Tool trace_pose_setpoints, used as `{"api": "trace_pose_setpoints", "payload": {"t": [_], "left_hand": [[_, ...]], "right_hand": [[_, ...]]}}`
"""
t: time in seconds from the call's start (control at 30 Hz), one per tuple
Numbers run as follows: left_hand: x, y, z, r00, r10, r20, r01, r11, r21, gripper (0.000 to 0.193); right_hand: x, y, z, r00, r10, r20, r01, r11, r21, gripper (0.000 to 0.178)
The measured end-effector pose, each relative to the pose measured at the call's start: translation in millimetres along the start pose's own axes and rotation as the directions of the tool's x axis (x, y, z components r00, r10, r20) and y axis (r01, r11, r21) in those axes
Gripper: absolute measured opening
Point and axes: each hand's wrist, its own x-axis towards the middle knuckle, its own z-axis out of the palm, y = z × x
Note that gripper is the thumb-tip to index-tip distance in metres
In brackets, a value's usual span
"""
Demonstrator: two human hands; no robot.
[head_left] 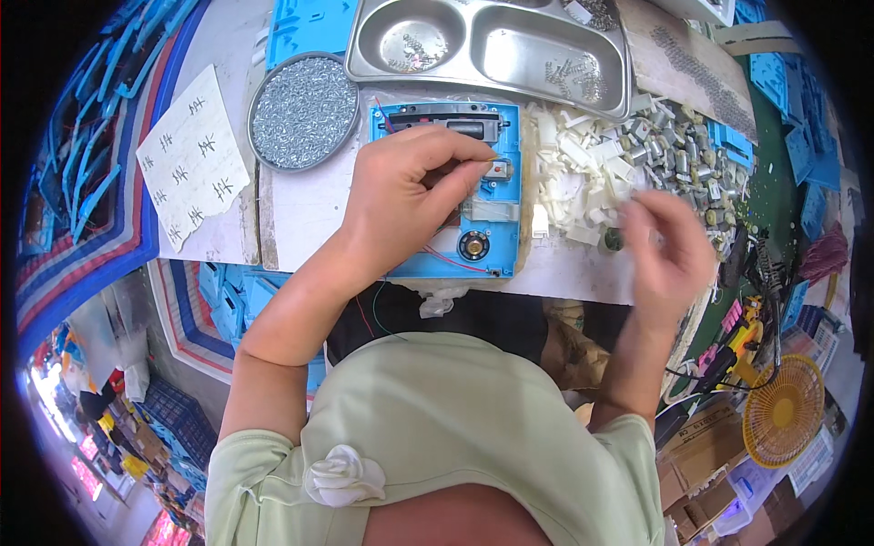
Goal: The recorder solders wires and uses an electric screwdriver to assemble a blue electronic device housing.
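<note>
One blue case (pixel 503 241) lies on the counter (pixel 564 266); my left hand (pixel 396 187) is pinched at its upper right; my right hand (pixel 672 250), blurred, half-curled, is near white pieces (pixel 575 150); I cannot tell whether either holds anything.

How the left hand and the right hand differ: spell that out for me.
Place: the left hand is over the blue casing, while the right hand is off to its right, near the pile of white plastic parts.
Sharpness: the left hand looks crisp; the right hand is blurred.
Fingers: the left hand's thumb and forefinger come together at the casing; the right hand's fingers are too blurred to read.
Shared: both are bare.
</note>
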Motion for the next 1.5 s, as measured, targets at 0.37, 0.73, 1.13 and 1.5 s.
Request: {"api": "trace_pose_setpoints", "payload": {"t": [0.37,0.73,1.13,1.5], "left_hand": [[7,-1,10,0.907,0.420,0.037,-0.381,0.778,0.500,0.014],[6,-2,16,0.939,0.342,0.046,-0.311,0.781,0.542,0.016],[6,-7,21,0.927,0.370,0.057,-0.334,0.750,0.570,0.018],[5,-10,21,0.920,0.388,0.059,-0.349,0.741,0.574,0.020]], "right_hand": [[-112,117,-226,0.564,0.566,-0.602,-0.149,0.786,0.600,0.030],[-152,86,-260,0.476,0.173,-0.862,-0.050,0.984,0.170,0.018],[-79,3,-9,0.995,0.095,-0.027,-0.074,0.895,0.439,0.029],[-59,1,14,0.992,-0.058,0.109,0.020,0.946,0.322,0.023]]}}
